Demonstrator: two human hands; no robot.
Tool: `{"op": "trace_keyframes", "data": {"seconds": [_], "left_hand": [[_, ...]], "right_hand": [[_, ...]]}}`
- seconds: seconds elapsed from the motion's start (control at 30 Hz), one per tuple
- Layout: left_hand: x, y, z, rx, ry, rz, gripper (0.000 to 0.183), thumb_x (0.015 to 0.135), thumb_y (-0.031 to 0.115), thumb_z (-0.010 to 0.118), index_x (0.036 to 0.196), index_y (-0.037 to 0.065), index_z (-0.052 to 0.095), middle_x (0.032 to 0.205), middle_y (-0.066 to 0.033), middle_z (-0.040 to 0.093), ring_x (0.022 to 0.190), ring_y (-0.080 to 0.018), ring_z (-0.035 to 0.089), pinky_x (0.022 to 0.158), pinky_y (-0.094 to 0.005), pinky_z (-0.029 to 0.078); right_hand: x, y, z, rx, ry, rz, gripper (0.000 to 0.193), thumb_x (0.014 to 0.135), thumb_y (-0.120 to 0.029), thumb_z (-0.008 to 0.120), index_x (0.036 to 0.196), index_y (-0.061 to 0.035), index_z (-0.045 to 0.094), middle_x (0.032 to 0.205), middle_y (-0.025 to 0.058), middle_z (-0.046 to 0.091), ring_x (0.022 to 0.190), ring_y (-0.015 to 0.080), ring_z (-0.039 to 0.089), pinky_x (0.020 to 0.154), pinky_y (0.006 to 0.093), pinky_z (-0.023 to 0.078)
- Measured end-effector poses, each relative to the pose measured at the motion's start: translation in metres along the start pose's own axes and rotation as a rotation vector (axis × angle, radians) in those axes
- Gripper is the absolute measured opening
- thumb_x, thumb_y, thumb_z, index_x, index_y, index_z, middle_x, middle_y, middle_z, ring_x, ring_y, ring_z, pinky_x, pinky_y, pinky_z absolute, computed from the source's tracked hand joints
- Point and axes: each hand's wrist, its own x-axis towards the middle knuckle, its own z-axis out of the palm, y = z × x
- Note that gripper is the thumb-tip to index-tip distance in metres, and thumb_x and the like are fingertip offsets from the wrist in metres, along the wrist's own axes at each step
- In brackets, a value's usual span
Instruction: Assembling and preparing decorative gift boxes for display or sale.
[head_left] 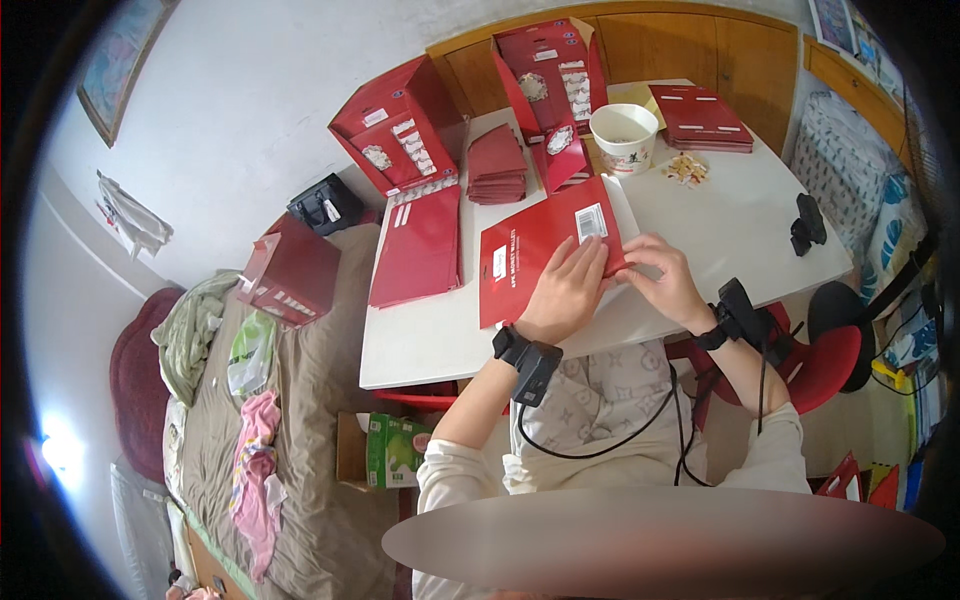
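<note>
A large flat red cardboard packet (pixel 535 245) with a white barcode label lies on the table in front of me. My left hand (pixel 562 292) rests on it, fingers stretched out flat near the label. At the packet's right edge, my right hand (pixel 668 284) has thumb and fingers pinched together on the red card. Part of a white sheet (pixel 622 208) shows from beneath the packet. To the left lies a pile of similar red packets (pixel 418 245). Beyond is a stack of smaller red envelopes (pixel 497 165). Both wrists carry black strapped devices.
Two open red boxes (pixel 395 130) (pixel 548 75) stand along the back of the white table (pixel 750 215). A white paper tub (pixel 624 140), small scraps (pixel 687 169), a red stack (pixel 702 120) and a black clip-like object (pixel 808 225) are at right. A bed (pixel 330 420) adjoins the left.
</note>
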Motion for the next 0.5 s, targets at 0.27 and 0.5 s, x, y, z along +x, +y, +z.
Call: {"op": "trace_keyframes", "data": {"seconds": [0.27, 0.5], "left_hand": [[0.0, 0.0, 0.012, 0.006, 0.088, 0.016, 0.033, 0.076, 0.007, 0.059, 0.107, -0.005, 0.054, 0.104, -0.0179, 0.06, 0.101, -0.028, 0.057, 0.093, -0.0443, 0.041], [0.0, 0.003, 0.006, 0.067, 0.111, 0.035, 0.025, 0.076, 0.006, 0.059, 0.099, -0.003, 0.057, 0.097, -0.0149, 0.062, 0.095, -0.0253, 0.06, 0.089, -0.0429, 0.044]], "right_hand": [[0.002, -0.002, 0.003, 0.026, 0.104, 0.02, 0.02, 0.069, -0.003, 0.07, 0.086, -0.0027, 0.058, 0.084, 0.0092, 0.057, 0.08, 0.0259, 0.057, 0.073, 0.0319, 0.046], [0.014, -0.013, -0.006, -0.555, -0.025, -0.454, 0.014, 0.065, -0.008, 0.067, 0.076, -0.006, 0.06, 0.079, 0.0038, 0.054, 0.083, 0.022, 0.054, 0.076, 0.0373, 0.044]]}}
